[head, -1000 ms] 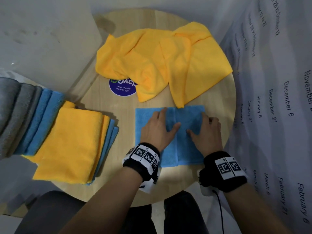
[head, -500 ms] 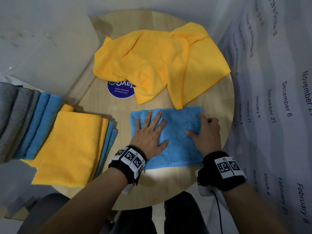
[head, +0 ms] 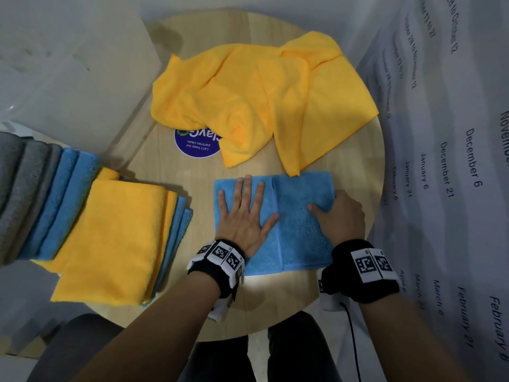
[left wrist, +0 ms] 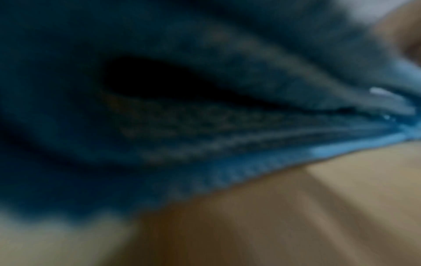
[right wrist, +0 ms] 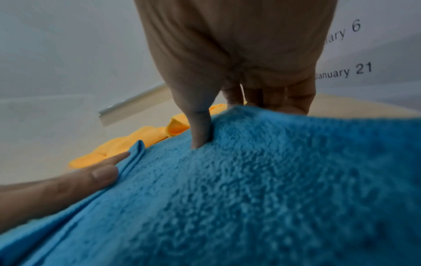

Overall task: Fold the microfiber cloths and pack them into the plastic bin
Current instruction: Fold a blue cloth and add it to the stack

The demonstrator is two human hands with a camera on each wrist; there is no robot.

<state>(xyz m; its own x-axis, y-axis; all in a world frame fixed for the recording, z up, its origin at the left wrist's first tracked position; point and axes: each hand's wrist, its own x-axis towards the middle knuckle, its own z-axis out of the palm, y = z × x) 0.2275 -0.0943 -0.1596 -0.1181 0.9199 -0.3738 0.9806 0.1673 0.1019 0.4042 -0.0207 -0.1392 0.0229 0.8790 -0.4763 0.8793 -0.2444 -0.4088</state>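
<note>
Blue cloth (head: 300, 224) flat on the table (head: 358, 166), long axis running left to right, a seam or fold line near mid-length. Left hand (head: 243, 216) spread flat, fingers straight, pressing the left half; nothing gripped. Right hand (head: 340, 216) at the right edge, thumb on top, fingers curled out of sight under or behind that edge; in the right wrist view the thumb digs into the pile and the blue cloth (right wrist: 250, 189) humps up beneath it, so pinching the edge, by the look of it.

Judged step: halving the cloth across its long axis. Free edge lies in the right hand's pinch; target edge lies straight left of it, just beyond the left palm. Right hand therefore nearer the moving edge, left hand serving as anchor and needing to clear or slide out as the flap comes over.

Left wrist view dark and blurred, only blue folds and table visible.

Folded stack (head: 110, 238) well left of the left hand. Loose yellow cloths (head: 248, 100) beyond both hands, one corner touching the blue cloth's far edge. Bin not clearly in view.
</note>
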